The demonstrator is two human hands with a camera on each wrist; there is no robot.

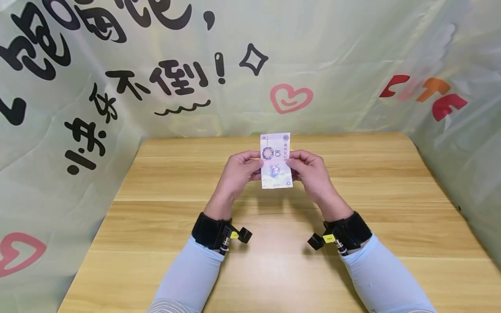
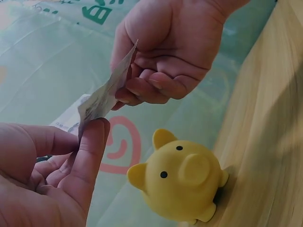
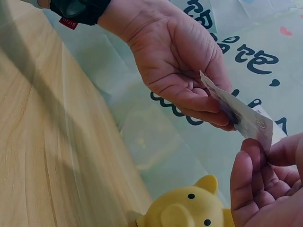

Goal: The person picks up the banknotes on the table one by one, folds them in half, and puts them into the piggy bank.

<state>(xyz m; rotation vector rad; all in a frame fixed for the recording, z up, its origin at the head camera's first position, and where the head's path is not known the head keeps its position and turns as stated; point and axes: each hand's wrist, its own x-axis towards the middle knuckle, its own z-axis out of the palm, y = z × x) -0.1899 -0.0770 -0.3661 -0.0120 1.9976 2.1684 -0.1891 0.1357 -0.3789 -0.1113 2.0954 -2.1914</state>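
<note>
A purple-and-white 10 banknote point(image 1: 276, 174) is held up above the table, its long side running away from me, with a crease across its middle. My left hand point(image 1: 238, 171) pinches its left edge between thumb and fingers. At the opposite edge, the right hand point(image 1: 311, 174) pinches it the same way. Both wrist views show the note nearly edge-on and bent between the two hands. Beyond the hands, a yellow piggy bank point(image 2: 177, 182) stands on the table in the left wrist view. Only its upper part point(image 3: 187, 205) shows in the right wrist view; in the head view the note and hands mostly hide it.
The wooden table point(image 1: 156, 226) spreads under both arms. A pale printed cloth point(image 1: 344, 56) with black lettering and hearts walls it in at the back and sides. Each wrist wears a black strap point(image 1: 211, 230) with a small camera on it.
</note>
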